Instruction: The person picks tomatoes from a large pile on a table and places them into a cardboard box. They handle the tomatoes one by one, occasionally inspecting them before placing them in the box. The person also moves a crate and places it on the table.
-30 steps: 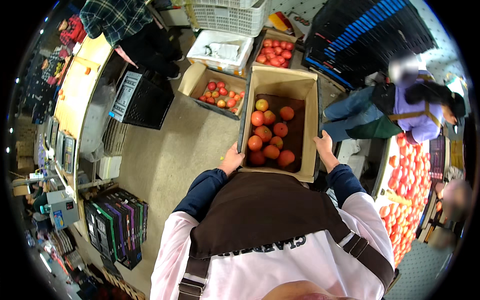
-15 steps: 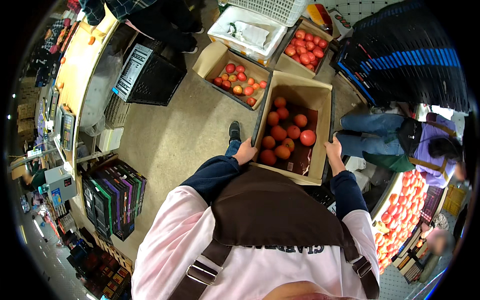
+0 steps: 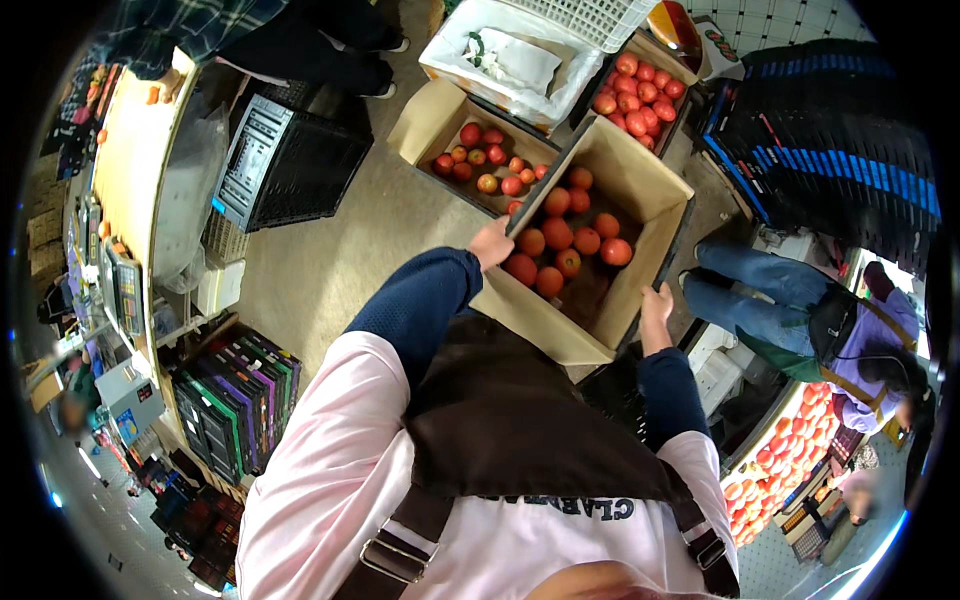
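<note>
Left hand (image 3: 491, 245) and right hand (image 3: 656, 304) clasp opposite long sides of paper-lined crate (image 3: 548, 328) holding tomatoes (image 3: 558, 235), crate between them, long axis slanting far-right, left hand farther forward.

3 tomato boxes (image 3: 642, 240) (image 3: 424, 122) (image 3: 667, 53), 2 gripping hands (image 3: 491, 244) (image 3: 656, 305)

Beige, unevenly lit floor (image 3: 310, 300), pale-topped counter (image 3: 130, 190) at left, dark-dotted pale tiles (image 3: 800, 28) at upper right.

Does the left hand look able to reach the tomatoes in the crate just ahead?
Probably not while the left hand grips the held crate; otherwise the way looks free: the tomatoes lie mostly uncovered in the open crate.
</note>
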A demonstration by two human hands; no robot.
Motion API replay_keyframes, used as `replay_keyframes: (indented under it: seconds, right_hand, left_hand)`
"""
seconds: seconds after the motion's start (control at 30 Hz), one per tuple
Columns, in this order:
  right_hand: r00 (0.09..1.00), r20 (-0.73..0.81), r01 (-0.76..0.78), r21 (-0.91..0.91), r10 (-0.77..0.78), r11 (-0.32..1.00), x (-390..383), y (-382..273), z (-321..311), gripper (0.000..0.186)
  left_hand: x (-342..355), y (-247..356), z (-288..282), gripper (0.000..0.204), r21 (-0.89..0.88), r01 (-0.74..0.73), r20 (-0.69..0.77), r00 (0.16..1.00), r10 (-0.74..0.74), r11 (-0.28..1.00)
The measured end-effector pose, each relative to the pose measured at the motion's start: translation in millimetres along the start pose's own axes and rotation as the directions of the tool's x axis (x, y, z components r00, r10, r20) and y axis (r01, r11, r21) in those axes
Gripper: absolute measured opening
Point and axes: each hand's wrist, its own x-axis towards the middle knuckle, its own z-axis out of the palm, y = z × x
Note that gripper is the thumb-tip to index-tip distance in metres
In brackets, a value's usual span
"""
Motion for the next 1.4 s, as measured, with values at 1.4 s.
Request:
replay_keyframes:
  seconds: [1.4]
  right_hand:
    - [0.575, 0.378, -0.782, -0.008, 0.726, 0.624, -252, 140, -30, 0.027]
  left_hand:
    - [117, -200, 0, 0.029, -0.369, 0.345, -0.276, 0.846, -0.456, 0.863]
